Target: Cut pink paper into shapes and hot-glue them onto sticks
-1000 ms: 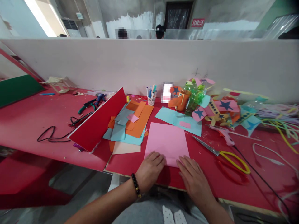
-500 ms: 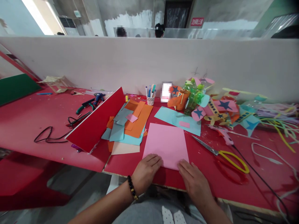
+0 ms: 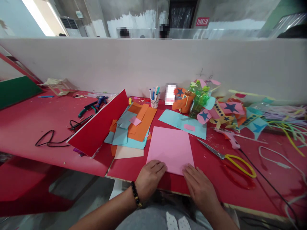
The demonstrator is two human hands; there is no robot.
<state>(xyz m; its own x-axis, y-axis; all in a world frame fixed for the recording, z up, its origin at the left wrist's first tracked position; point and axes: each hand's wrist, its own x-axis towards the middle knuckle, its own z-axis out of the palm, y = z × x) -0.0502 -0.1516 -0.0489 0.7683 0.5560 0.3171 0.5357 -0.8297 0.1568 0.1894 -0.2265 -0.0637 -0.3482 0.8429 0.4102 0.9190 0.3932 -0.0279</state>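
A sheet of pink paper (image 3: 170, 147) lies flat on the red table in front of me. My left hand (image 3: 153, 174) rests on its near left corner, fingers stretched out and lying flat. On the near right corner lies my right hand (image 3: 198, 180), its fingers also extended. Both hands touch the sheet without gripping it. Just right of the paper are scissors (image 3: 226, 156) with one yellow and one red handle, blades parted a little or closed, I cannot tell. A light blue sheet (image 3: 174, 119) with a small pink piece (image 3: 189, 127) on it lies behind the pink paper.
Left are stacked orange (image 3: 146, 124) and blue papers and a leaning red board (image 3: 100, 124). A pen cup (image 3: 154, 102) stands at the back. Green bottles (image 3: 198, 100) and paper planes (image 3: 230, 108) crowd the back right, near a pink glue gun (image 3: 229, 138) and its cord.
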